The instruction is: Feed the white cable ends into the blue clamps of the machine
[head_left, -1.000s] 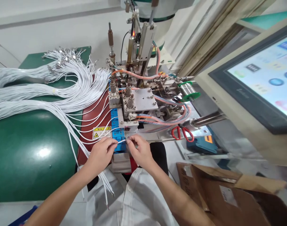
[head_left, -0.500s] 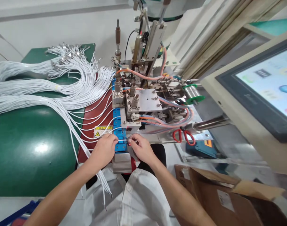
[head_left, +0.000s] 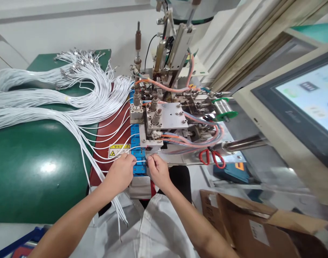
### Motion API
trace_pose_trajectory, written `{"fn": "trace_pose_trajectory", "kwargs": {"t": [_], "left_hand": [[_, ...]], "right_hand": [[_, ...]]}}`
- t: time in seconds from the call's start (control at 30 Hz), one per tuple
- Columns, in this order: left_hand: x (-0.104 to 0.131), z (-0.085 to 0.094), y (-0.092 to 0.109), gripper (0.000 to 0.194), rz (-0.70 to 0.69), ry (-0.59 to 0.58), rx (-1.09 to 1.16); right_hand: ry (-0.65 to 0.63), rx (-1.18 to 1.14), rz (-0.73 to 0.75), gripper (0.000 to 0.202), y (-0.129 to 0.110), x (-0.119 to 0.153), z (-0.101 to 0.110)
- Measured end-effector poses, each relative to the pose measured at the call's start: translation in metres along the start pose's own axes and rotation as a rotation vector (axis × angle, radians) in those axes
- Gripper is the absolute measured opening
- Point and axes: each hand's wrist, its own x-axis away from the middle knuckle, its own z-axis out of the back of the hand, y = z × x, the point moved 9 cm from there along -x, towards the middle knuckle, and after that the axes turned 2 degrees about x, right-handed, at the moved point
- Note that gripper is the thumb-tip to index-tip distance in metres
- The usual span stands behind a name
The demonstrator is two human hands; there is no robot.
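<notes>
My left hand (head_left: 122,171) is closed in a pinch on a thin white cable (head_left: 140,161). The cable lies across one of the blue fixture blocks (head_left: 138,169) in a row along the machine's front left edge. At the cable's other end, my right hand (head_left: 158,172) is closed, thumb and fingers pressed together at its tip. A small dark metal end shows there, mostly hidden by the fingers. Other white cables run from blocks farther back to a large bundle (head_left: 56,115) on the left.
Behind my hands stands the machine with a metal plate (head_left: 169,115) and hoses. A wire spool (head_left: 223,109), red-handled scissors (head_left: 212,157) and a touch screen (head_left: 309,93) are to the right. The bundle lies on a green table (head_left: 32,179). Cardboard boxes (head_left: 250,222) sit lower right.
Both hands stay at the same blue block. My right hand's fingers have straightened and pressed closer together at the cable end. The whole view has shifted slightly.
</notes>
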Motion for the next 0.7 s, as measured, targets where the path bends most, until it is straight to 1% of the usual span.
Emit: {"fn": "trace_pose_trajectory", "kwargs": {"t": [0.1, 0.4, 0.57, 0.7], "left_hand": [[0.001, 0.001, 0.001, 0.019, 0.002, 0.01, -0.011], [0.003, 0.001, 0.001, 0.019, -0.002, 0.018, -0.003], [0.002, -0.002, -0.002, 0.018, -0.005, 0.002, -0.012], [0.003, -0.003, -0.002, 0.017, -0.018, 0.012, -0.013]], "right_hand": [[0.009, -0.072, -0.025, 0.03, 0.003, 0.0, -0.001], [-0.04, -0.191, -0.048, 0.029, 0.008, -0.002, -0.005], [-0.036, -0.224, -0.063, 0.03, 0.009, -0.002, -0.006], [-0.031, -0.226, -0.075, 0.034, 0.012, -0.001, -0.005]]}}
